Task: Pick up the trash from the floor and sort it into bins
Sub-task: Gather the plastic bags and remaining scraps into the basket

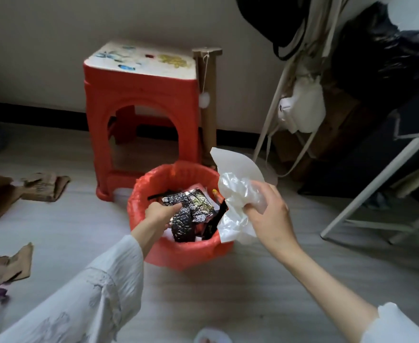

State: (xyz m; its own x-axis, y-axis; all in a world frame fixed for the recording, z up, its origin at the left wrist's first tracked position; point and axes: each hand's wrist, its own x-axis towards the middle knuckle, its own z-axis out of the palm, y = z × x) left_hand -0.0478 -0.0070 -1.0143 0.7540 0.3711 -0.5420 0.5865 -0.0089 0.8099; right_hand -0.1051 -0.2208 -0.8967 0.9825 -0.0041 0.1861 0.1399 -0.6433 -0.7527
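A round red plastic bin lined with a red bag [178, 253] stands on the pale wood-look floor [228, 293] just in front of a red plastic stool with a white printed top [141, 100]. The left hand [160, 214] reaches into the bin, fingers pinched on a crumpled black-and-silver foil wrapper [191, 214] lying on the other trash inside. The right hand [269, 214], at the bin's right rim, is clenched around a bunch of crumpled clear plastic film and white paper [235, 194]. Torn brown cardboard pieces [17, 191] lie on the floor at the left, well apart from the bin.
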